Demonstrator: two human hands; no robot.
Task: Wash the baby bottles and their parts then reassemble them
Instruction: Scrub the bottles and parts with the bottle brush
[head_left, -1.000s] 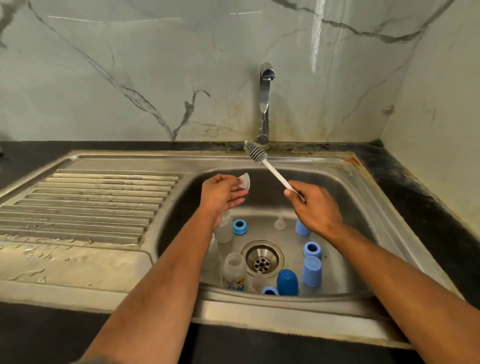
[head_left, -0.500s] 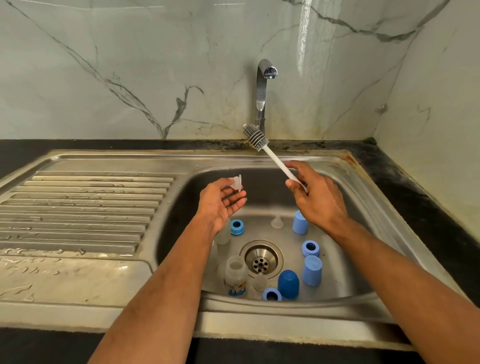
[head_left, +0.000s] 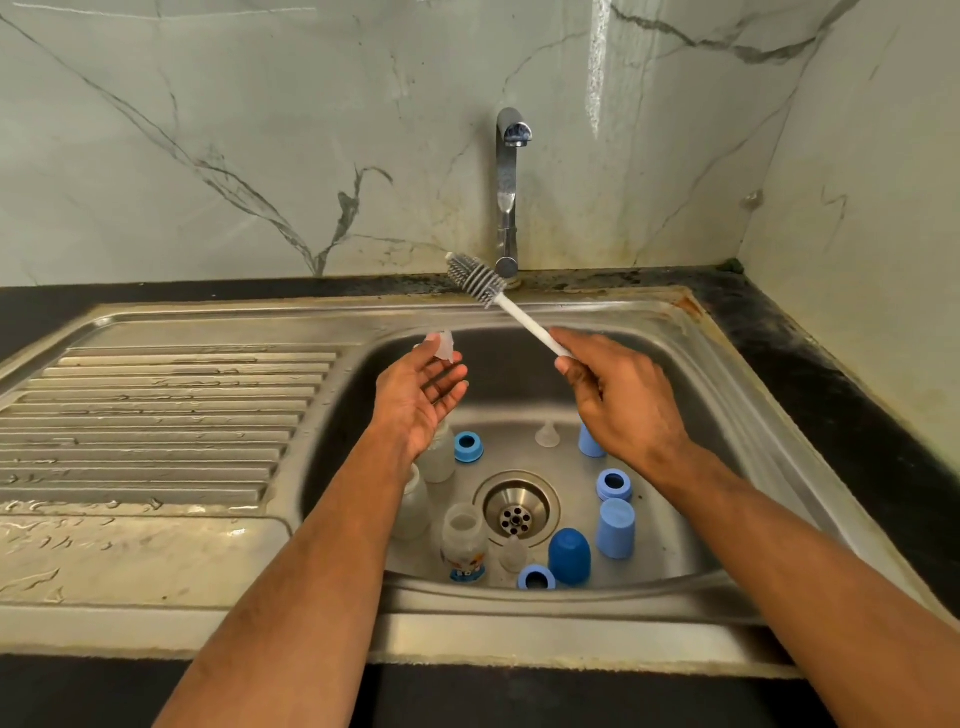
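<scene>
1. Head view: the left hand (head_left: 423, 395) is held palm up over the sink (head_left: 727, 364), its fingers spread, with a clear teat (head_left: 444, 347) pinched at the fingertips.
2. The right hand (head_left: 623, 402) grips the white handle of a bottle brush (head_left: 475, 278), whose grey bristles point toward the tap (head_left: 506, 192).
3. Clear bottles (head_left: 464, 543), blue rings (head_left: 468, 447) and blue caps (head_left: 569, 557) stand around the drain (head_left: 517, 506).

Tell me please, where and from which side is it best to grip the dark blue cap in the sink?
Probably grip the dark blue cap around its rounded sides, coming from above. It stands dome up on the sink floor, with a light blue cap and a blue ring close beside it, so a sideways approach is crowded.
</scene>
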